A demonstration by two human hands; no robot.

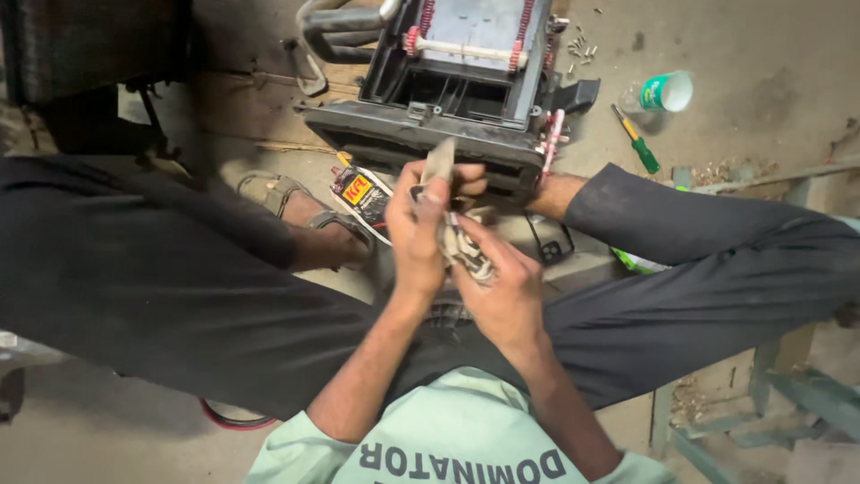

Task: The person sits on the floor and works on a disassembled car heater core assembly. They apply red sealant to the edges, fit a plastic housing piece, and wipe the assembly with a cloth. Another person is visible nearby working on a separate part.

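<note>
Housing (448, 81), black plastic, lies on the floor at the far centre, open side up, with metal pipes at its far left corner and red clips along its edges. Person sits close behind it, dark-trousered legs spread to left and right, sandalled foot (305, 211) near left of the housing.

Both hands are raised over the lap, just near of the housing. Left hand (417, 237) is closed on a grimy cloth (452, 229), pinching its upper end upright; right hand (502, 291) is clamped round the lower, bunched part (printed pattern, soiled).

Risk, judged: loose cloth tail hangs close to the housing's near edge and could snag on a clip there.

Flat printed packet (363, 199) lies beside the foot. Green-handled screwdriver (638, 143) and small cup (667, 91) lie far right; loose screws (580, 47) beyond could scatter if knocked.
</note>
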